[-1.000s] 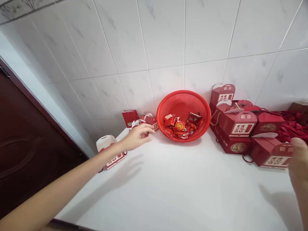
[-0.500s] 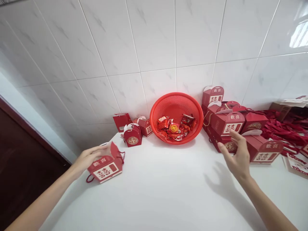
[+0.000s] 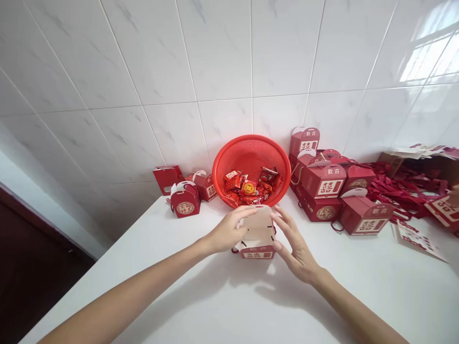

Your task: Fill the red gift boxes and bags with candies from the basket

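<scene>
A small red gift box (image 3: 257, 254) stands on the white table with its top flaps up and its pale inside facing me. At its left side, my left hand (image 3: 227, 232) grips the side flap between thumb and fingers. Around the right side curves my right hand (image 3: 296, 248), fingers apart, fingertips at or close to the box's edge; whether they press on it I cannot tell. Just behind the box, a red plastic basket (image 3: 251, 142) holds several red-wrapped sweets (image 3: 250, 187).
Closed red boxes (image 3: 325, 181) are stacked right of the basket, beside a heap of red ribbon (image 3: 385, 186) and a flat printed card (image 3: 419, 239). Smaller boxes (image 3: 185, 199) stand at the back left. A tiled wall (image 3: 229, 114) borders the table behind.
The box has come from the table's left side to the middle, in front of the basket, with my left hand. My right hand has moved left to it. The view has shifted slightly right.
</scene>
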Motion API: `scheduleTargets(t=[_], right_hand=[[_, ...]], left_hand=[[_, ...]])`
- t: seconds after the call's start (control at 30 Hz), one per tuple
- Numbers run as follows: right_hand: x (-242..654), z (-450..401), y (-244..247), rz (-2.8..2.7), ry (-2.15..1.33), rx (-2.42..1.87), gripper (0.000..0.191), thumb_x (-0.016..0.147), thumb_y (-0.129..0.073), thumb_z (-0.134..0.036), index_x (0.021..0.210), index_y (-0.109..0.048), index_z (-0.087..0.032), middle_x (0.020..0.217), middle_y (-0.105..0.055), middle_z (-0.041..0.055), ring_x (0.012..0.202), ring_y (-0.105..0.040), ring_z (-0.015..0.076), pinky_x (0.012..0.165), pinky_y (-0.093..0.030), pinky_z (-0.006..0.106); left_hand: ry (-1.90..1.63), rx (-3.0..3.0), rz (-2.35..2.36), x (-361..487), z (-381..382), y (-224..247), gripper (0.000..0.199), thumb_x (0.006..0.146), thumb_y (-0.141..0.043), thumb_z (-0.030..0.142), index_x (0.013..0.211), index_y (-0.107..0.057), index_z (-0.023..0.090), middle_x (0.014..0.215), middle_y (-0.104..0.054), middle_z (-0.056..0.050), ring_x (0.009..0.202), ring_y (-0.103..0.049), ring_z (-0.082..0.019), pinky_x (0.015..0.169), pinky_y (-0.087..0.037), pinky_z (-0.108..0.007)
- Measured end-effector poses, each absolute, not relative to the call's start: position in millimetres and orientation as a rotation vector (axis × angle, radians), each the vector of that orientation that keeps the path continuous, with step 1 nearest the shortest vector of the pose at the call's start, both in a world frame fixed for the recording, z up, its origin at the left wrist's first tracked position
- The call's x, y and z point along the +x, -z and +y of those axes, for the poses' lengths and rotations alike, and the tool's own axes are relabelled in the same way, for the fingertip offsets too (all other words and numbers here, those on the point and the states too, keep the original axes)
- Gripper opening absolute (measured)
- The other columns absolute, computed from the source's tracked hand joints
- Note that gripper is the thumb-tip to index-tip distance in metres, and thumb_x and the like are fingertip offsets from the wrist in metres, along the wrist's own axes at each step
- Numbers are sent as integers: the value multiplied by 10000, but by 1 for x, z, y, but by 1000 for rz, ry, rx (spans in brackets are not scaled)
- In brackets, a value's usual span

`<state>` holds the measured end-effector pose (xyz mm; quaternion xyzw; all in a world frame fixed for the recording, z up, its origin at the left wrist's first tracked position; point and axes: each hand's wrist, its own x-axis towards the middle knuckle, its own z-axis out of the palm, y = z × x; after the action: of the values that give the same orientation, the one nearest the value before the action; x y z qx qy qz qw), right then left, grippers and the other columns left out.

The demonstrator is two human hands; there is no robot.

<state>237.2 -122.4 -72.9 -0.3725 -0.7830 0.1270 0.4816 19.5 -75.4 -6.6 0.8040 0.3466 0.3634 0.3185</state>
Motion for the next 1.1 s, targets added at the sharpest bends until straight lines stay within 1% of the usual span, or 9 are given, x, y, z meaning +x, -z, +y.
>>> scheduleTargets(t=[0.1,0.17,0.33,0.43,0.67,0.77,0.93,1.0,1.1], right_hand=[[239,-125,69,-1884,-322,-954,362,1006,-434,-410,1340,-555,-337,1581,-319,73,1379,-449,278,1084,-457,466],[241,-124,68,-1796,-341,-1029,305,1006,-435,-401,1234,-604,-290,1531,-401,94,1374,-458,279,1080,-457,463],[246,-118,67,-1647,-438,-1159,291,965,-479,-449,1165,-563,-256,1353,-576,118,1263,-552,283,948,-529,437],[250,-114,66,-1600,-557,-1206,332,923,-508,-465,1181,-532,-258,1270,-624,99,1131,-620,263,854,-562,401],[256,-111,67,-1550,-674,-1202,417,862,-587,-491,1217,-530,-281,1317,-603,69,1185,-583,271,956,-516,435],[255,-112,66,-1527,-687,-1122,418,880,-585,-513,1226,-548,-282,1301,-607,67,1177,-586,257,959,-517,404],[258,-111,64,-1406,-668,-1045,435,895,-577,-540,1245,-542,-285,1239,-623,79,1149,-609,254,945,-528,408],[262,-109,63,-1363,-651,-1054,442,894,-573,-555,1237,-544,-279,1208,-627,85,1140,-613,256,926,-539,411],[269,-105,63,-1343,-595,-1086,449,891,-575,-558,1227,-548,-261,1136,-643,91,1075,-635,252,888,-555,413]], left_hand=[[-988,2088,887,27,-70,12,531,728,-559,86,1213,-711,242,1328,-655,-57,1273,-582,-247,1066,-484,-377],[-956,1982,912,24,-64,16,428,789,-591,161,1194,-714,221,1315,-663,-71,1243,-599,-253,1054,-486,-388],[-763,1650,1004,12,-53,32,442,874,-605,430,1238,-645,183,1213,-701,-97,1021,-681,-250,864,-556,-370],[-801,1638,989,10,-59,45,432,882,-591,514,1199,-626,222,1197,-697,-67,1060,-656,-242,895,-540,-358],[-921,1715,991,3,-36,39,568,868,-561,611,1262,-599,204,1289,-647,-109,1125,-629,-253,924,-514,-350],[-1006,1794,1028,5,1,15,485,869,-541,559,1137,-672,177,1191,-692,-112,1083,-644,-260,959,-499,-380],[-893,2310,1213,33,54,-9,233,828,-549,231,949,-743,186,1078,-719,-58,1088,-636,-238,1036,-459,-390],[-782,2513,1261,51,66,-9,279,826,-526,154,981,-755,185,1101,-703,-66,1104,-628,-228,1061,-443,-374],[-554,2709,1335,76,76,-6,403,847,-522,130,1204,-703,177,1246,-623,-115,1150,-611,-251,1064,-440,-374]])
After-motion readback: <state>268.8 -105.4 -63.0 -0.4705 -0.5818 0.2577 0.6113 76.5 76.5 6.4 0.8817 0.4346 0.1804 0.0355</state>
